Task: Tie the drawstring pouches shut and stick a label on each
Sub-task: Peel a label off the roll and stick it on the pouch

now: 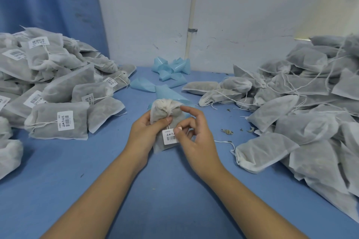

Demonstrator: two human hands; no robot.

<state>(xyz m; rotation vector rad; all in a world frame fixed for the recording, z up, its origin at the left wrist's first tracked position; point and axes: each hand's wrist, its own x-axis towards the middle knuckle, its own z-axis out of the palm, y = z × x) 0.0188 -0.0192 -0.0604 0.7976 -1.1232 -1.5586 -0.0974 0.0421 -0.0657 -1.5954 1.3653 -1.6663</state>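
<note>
Mid-table, I see left hand point(144, 128) curled round pouch point(165, 110), thumb across its cinched neck, pouch upright. Right hand point(196, 136) pinches label point(170, 137) against the pouch front, forefinger raised to the top (fingers hide the label's right edge). Crumbs point(228, 132) on table point(97, 161) just right. Labelled pile point(58, 83) left, unlabelled pile point(301, 103) right. Blue strips point(171, 68) beyond, one partly behind the pouch.

Everything is being lit softly and evenly, in a cool bluish cast. A warmer glow is being thrown onto the wall point(328, 0) at upper right. Faint shadows are being cast under the pouches point(268, 153), which are being stretched towards the edges.
</note>
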